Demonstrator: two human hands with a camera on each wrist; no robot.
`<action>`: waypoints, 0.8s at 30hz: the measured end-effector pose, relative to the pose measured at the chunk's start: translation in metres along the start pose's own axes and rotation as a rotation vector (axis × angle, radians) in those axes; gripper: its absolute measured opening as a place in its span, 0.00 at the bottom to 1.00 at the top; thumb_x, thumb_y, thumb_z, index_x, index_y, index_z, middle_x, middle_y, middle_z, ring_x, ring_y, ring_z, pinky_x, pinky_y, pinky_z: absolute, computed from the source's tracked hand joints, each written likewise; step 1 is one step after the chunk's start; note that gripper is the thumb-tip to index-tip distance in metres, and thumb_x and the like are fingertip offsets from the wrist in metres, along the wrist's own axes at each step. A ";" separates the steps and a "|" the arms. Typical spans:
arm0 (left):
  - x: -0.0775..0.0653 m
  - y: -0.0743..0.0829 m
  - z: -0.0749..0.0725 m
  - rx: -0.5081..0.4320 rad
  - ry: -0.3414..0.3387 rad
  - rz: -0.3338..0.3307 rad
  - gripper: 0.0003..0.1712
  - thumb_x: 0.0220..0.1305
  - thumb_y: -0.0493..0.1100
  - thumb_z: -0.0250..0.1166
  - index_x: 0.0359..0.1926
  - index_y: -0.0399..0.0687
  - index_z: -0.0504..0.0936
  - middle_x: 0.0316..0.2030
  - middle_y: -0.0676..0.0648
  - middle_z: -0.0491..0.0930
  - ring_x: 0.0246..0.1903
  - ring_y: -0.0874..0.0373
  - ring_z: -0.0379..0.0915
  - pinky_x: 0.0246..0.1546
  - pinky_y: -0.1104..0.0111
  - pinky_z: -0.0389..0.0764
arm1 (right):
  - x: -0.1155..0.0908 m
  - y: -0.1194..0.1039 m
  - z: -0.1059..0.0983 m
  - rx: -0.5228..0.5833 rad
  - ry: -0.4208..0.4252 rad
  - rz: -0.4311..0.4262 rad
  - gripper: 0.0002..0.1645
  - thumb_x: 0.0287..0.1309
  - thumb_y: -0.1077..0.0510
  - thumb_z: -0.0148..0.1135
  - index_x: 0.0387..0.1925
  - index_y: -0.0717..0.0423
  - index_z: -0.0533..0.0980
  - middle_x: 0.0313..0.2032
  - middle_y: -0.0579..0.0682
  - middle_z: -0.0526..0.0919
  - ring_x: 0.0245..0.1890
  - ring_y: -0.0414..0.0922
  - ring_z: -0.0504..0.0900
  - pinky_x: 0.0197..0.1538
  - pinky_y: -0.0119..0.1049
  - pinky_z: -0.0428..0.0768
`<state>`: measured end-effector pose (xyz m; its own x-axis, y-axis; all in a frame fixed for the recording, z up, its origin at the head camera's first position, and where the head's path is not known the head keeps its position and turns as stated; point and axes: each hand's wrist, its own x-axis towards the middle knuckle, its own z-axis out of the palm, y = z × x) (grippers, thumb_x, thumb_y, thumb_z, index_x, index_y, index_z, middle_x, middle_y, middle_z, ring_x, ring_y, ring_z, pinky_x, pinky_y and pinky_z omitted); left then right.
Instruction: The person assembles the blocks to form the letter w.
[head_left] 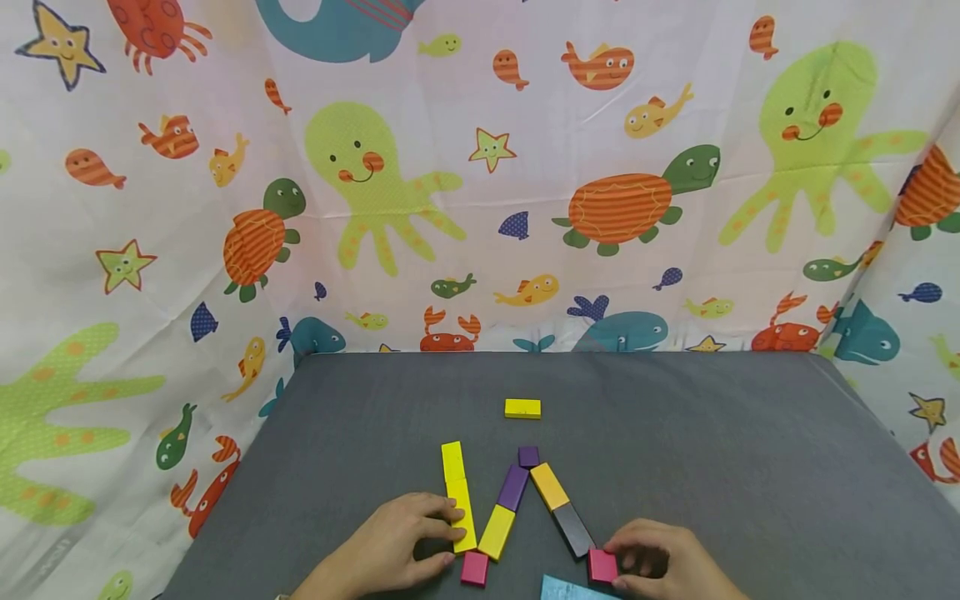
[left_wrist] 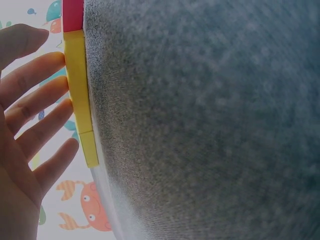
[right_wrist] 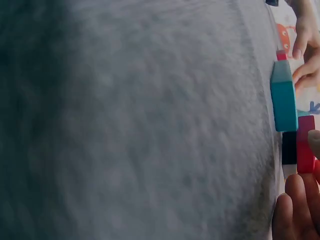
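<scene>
In the head view, my left hand (head_left: 408, 537) lies beside a column of two yellow blocks (head_left: 462, 517), fingertips touching its left side. The thumb points toward a pink block (head_left: 474, 569) at the column's foot. My right hand (head_left: 660, 557) pinches another pink block (head_left: 602, 565) between thumb and fingers, at the lower end of a black block (head_left: 573, 530). An orange block (head_left: 550, 487) continues that slanted line up to a small purple block (head_left: 528, 457). A longer purple block (head_left: 513, 488) and a yellow block (head_left: 497, 532) slant down to the left pink block.
A light-blue block (head_left: 572, 588) lies at the bottom edge between the hands, partly cut off. Farther back sits a lone yellow block (head_left: 522, 408) on the grey cloth-covered table (head_left: 360, 417). A sea-animal curtain (head_left: 480, 200) hangs behind and at the sides.
</scene>
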<state>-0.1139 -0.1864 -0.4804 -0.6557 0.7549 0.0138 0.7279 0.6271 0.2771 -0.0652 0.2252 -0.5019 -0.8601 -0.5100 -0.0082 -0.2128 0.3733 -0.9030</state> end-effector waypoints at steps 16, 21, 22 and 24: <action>0.002 0.001 -0.001 0.008 -0.015 -0.006 0.18 0.67 0.63 0.60 0.55 0.73 0.82 0.56 0.64 0.79 0.56 0.63 0.76 0.57 0.58 0.82 | -0.002 0.003 0.001 0.014 -0.018 -0.028 0.18 0.56 0.51 0.70 0.47 0.52 0.82 0.42 0.43 0.84 0.36 0.33 0.80 0.35 0.26 0.82; 0.002 0.001 -0.002 -0.003 -0.026 -0.019 0.18 0.67 0.63 0.60 0.55 0.73 0.82 0.56 0.64 0.79 0.57 0.64 0.75 0.58 0.58 0.81 | -0.002 0.003 0.001 -0.004 -0.023 -0.049 0.17 0.56 0.50 0.70 0.46 0.51 0.82 0.41 0.42 0.84 0.36 0.32 0.80 0.34 0.26 0.82; 0.001 0.001 -0.002 -0.008 -0.029 -0.024 0.18 0.66 0.62 0.60 0.55 0.74 0.82 0.56 0.65 0.79 0.57 0.64 0.75 0.58 0.59 0.81 | -0.002 0.003 0.001 -0.010 -0.022 -0.059 0.17 0.56 0.50 0.70 0.46 0.51 0.82 0.41 0.42 0.84 0.36 0.32 0.80 0.34 0.26 0.82; 0.001 0.002 -0.002 -0.013 -0.030 -0.026 0.18 0.67 0.62 0.60 0.55 0.74 0.82 0.56 0.65 0.79 0.57 0.64 0.75 0.58 0.59 0.81 | -0.002 0.004 0.001 -0.021 -0.020 -0.075 0.17 0.56 0.50 0.70 0.46 0.51 0.82 0.41 0.42 0.84 0.36 0.31 0.79 0.33 0.26 0.81</action>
<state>-0.1139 -0.1849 -0.4779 -0.6676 0.7442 -0.0222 0.7082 0.6439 0.2896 -0.0639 0.2267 -0.5065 -0.8323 -0.5520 0.0502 -0.2855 0.3494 -0.8924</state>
